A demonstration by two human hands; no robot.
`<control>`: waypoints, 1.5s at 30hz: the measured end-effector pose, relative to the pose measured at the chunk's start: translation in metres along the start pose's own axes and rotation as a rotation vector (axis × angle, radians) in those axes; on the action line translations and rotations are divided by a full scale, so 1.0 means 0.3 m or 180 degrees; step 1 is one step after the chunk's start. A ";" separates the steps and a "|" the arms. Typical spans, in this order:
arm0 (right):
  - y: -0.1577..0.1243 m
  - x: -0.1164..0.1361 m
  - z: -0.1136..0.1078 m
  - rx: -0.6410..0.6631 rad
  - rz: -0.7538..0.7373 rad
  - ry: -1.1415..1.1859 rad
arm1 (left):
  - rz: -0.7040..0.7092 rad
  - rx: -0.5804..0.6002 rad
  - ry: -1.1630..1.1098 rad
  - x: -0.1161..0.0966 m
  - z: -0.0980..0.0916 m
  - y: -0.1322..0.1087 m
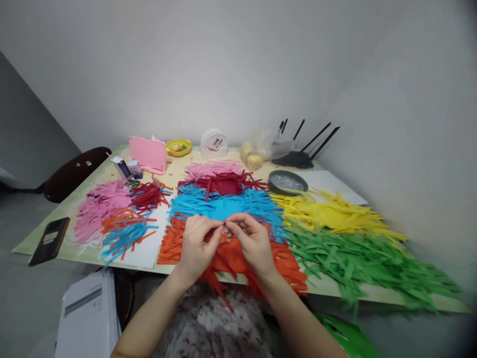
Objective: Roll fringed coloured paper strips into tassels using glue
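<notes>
My left hand [198, 244] and my right hand [252, 243] meet fingertip to fingertip over the table's front edge. Both pinch a dark red strip [224, 224], partly hidden by my fingers; a bit of dark red also shows under the left thumb. Below my hands lies a fringed orange sheet [173, 242], its cut strips hanging over the edge. Behind it are a blue fringed sheet [227, 206], a dark red one [225, 185] and a pink one [212, 169]. Whether these are paper or cloth I cannot tell.
Left are finished-looking tassel bunches, pink [99, 209], red [147, 196] and blue [126, 236], plus a phone [50, 240]. Right lie yellow [335, 214] and green fringes [357, 258] and a grey bowl [287, 182]. Behind stand a pink tablet case [148, 155] and a black router [296, 159].
</notes>
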State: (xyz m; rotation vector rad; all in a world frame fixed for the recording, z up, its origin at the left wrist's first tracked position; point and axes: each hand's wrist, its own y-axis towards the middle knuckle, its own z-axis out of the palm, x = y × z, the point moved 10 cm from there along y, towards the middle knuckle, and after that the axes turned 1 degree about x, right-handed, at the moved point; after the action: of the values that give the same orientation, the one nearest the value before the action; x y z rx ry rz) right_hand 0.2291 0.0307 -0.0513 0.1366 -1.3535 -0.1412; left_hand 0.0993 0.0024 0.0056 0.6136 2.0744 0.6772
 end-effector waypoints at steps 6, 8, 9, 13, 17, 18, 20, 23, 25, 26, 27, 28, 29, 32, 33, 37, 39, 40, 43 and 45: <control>-0.011 -0.011 0.005 0.0071 -0.0001 -0.0189 | -0.0109 0.0077 -0.0034 0.010 0.001 -0.011; -0.019 -0.006 -0.005 -0.0018 -0.0069 -0.0289 | -0.0394 0.0040 -0.0421 0.038 0.008 -0.018; -0.023 -0.003 -0.007 -0.0042 -0.0104 -0.0335 | -0.0535 0.0013 -0.0585 0.051 0.013 -0.024; -0.039 0.007 -0.009 -0.0061 -0.0221 -0.0520 | -0.0747 -0.0088 -0.0727 0.060 0.036 -0.050; -0.054 0.014 -0.023 -0.0189 -0.0305 -0.0679 | -0.0336 -0.0268 -0.0294 0.007 0.032 -0.063; -0.056 0.013 -0.026 -0.0208 -0.0294 -0.0674 | -0.0347 -0.0266 -0.0276 0.007 0.034 -0.065; -0.058 0.008 -0.028 -0.0210 -0.0249 -0.0617 | -0.0657 -0.0133 -0.0575 0.039 0.054 -0.070; -0.051 -0.003 -0.033 -0.0208 -0.0144 -0.0445 | -0.1273 0.0083 -0.1434 0.093 0.101 -0.083; -0.041 -0.019 -0.035 -0.0179 -0.0020 -0.0251 | -0.1469 0.0118 -0.1853 0.105 0.122 -0.088; -0.035 -0.027 -0.033 -0.0129 0.0052 -0.0146 | -0.1525 0.0110 -0.1973 0.108 0.128 -0.089; -0.030 -0.035 -0.028 -0.0054 0.0115 -0.0059 | -0.1570 0.0101 -0.2058 0.110 0.133 -0.090; -0.026 -0.039 -0.024 0.0020 0.0158 -0.0009 | -0.1611 0.0090 -0.2119 0.112 0.137 -0.092; -0.023 -0.040 -0.022 0.0068 0.0168 -0.0004 | -0.1630 0.0077 -0.2146 0.114 0.138 -0.092; -0.022 -0.021 -0.042 -0.0072 0.0020 -0.0183 | -0.1515 0.0172 -0.2061 0.106 0.142 -0.089; -0.025 -0.012 -0.052 -0.0163 -0.0055 -0.0263 | -0.1459 0.0238 -0.2011 0.102 0.145 -0.089; -0.030 0.001 -0.060 -0.0126 -0.0172 -0.0735 | -0.1495 0.0261 -0.1873 0.126 0.148 -0.102; -0.025 -0.003 -0.056 0.0091 -0.0110 -0.0958 | -0.1625 0.0225 -0.1929 0.147 0.148 -0.113; -0.023 -0.001 -0.057 0.0187 -0.0092 -0.1049 | -0.1684 0.0256 -0.2014 0.152 0.153 -0.117; -0.016 0.031 -0.060 0.0369 -0.0181 -0.1338 | -0.1764 0.0461 -0.2306 0.146 0.173 -0.118; -0.015 0.063 -0.052 0.0428 -0.0311 -0.1584 | -0.1713 0.0587 -0.2270 0.134 0.178 -0.109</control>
State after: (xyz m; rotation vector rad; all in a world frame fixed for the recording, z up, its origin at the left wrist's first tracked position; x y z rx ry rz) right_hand 0.2482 0.0231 -0.0372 0.2950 -1.8543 -0.1732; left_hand 0.1172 0.0168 -0.0653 0.3006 1.5202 -0.0562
